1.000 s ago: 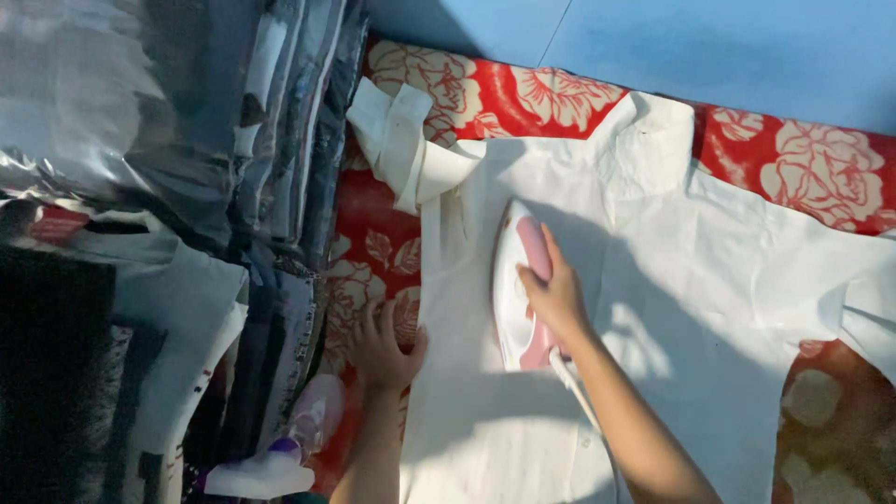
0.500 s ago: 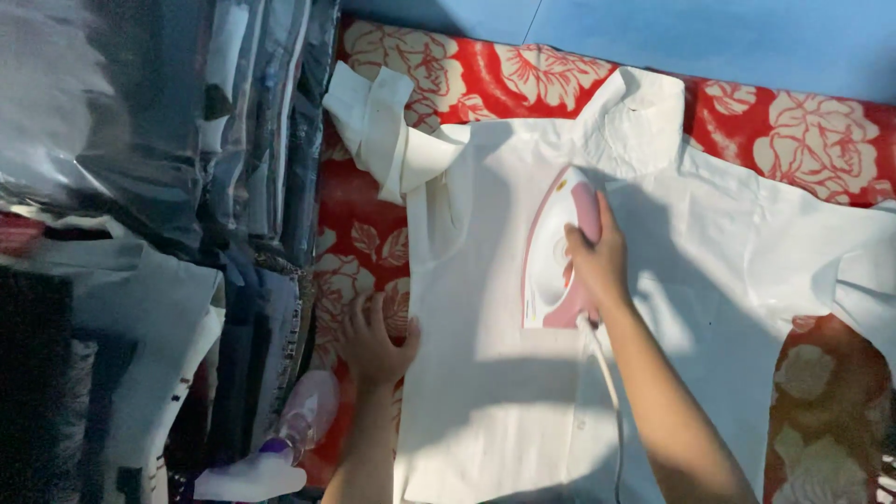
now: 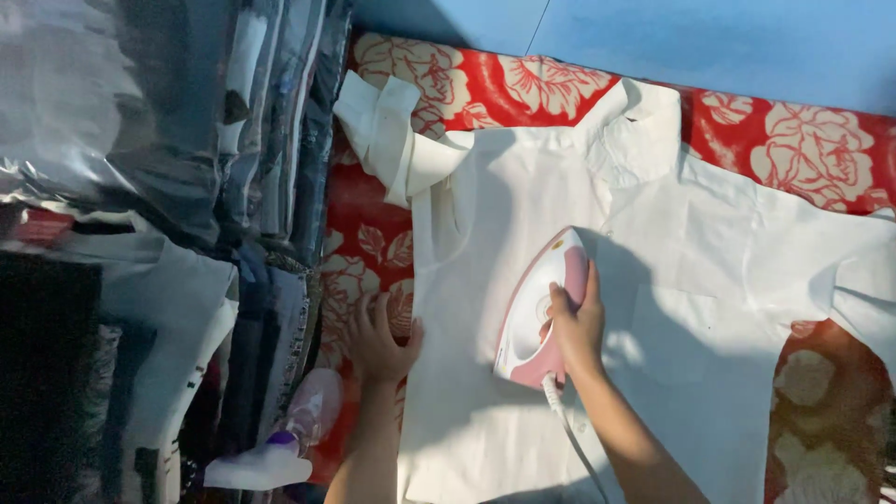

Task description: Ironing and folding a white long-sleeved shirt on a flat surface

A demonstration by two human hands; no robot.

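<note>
Broadly, a red floral cloth (image 3: 523,93) covers the surface, with a blue wall (image 3: 700,37) along its far edge. Spread flat on the cloth lies a white shirt (image 3: 709,280), collar toward the wall, one sleeve folded back at the upper left and the other reaching off to the right. To the left of the cloth stand stacks of folded clothes in clear plastic (image 3: 140,140), packed close on edge. Near the middle of the shirt sits a pink and white iron (image 3: 537,313), soleplate down on the fabric, its nose pointing up toward the collar and its cord (image 3: 569,439) trailing back along the forearm. The right hand (image 3: 579,327) has its grip wrapped tight round the iron's handle. The left hand (image 3: 378,341) lies flat with fingers spread, pressing on the shirt's left edge where it meets the cloth. A white spray bottle (image 3: 280,448) with a purple collar lies at the lower left, just beside the left forearm.
</note>
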